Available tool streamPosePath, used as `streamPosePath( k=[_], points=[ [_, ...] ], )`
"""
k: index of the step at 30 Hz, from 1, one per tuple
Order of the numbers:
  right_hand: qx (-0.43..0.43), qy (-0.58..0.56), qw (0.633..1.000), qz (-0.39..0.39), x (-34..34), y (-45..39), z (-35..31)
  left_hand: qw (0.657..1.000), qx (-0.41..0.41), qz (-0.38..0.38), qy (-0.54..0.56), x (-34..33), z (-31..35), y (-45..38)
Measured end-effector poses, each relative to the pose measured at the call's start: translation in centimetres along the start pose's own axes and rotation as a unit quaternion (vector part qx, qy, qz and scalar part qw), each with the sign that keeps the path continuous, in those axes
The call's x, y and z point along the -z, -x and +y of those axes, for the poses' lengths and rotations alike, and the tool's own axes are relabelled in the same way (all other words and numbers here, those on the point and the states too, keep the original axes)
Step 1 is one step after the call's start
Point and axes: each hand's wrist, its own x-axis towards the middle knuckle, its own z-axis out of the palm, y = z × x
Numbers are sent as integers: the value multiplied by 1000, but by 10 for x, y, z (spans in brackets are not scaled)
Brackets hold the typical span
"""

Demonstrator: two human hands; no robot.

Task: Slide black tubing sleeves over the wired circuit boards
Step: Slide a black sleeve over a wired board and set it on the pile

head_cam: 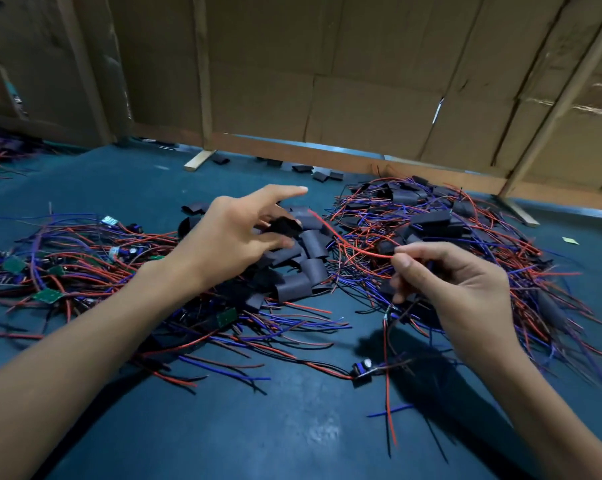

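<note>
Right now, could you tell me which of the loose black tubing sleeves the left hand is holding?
The crumpled black tubing sleeve pinched in the left hand, lifted above the middle heap; the other black sleeves lie loose on the blue table.

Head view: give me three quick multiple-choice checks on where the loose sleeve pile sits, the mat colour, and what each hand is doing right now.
1. Where does the pile of loose black sleeves lie?
A. Between the bare-board wire heap and the sleeved heap
B. At the near table edge
C. On the cardboard wall

2. What colour is the table mat?
A. Red
B. Blue-teal
C. White

3. What does the left hand hold?
A. Nothing
B. A green board
C. A black sleeve

Key: 1 A, the sleeves sit in the middle gap; 2 B, bare mat shows blue-teal; 3 C, its fingers pinch a sleeve while the right hand pinches a red wire.
</note>
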Motion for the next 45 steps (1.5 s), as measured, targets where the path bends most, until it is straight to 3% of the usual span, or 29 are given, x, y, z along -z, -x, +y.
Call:
streamPosePath(
  k=[7, 13, 19, 26, 38, 42, 45],
  points=[
    [-44, -32, 998, -35, 8, -5, 4, 996, -20, 9, 84, -21, 1, 5],
    [-79, 19, 992, -100, 16, -5, 5, 997, -25, 42, 63, -24, 1, 3],
    [-146, -57, 972, -174, 13, -3, 7, 997, -45, 50, 33, -24, 1, 3],
    [-181, -103, 965, -157, 11, -1, 1, 996, -78, 50, 8, -22, -1, 3],
    [-160, -90, 979, -86, 12, -3, 1, 993, -115, -7, 20, -15, 3, 3],
    [-135, -59, 986, -73, 12, -2, -1, 993, -117, -25, 7, -13, 3, 4],
    [-64, 22, 994, -82, 8, 2, -1, 987, -147, -30, -52, -15, 4, 6]
  ],
)
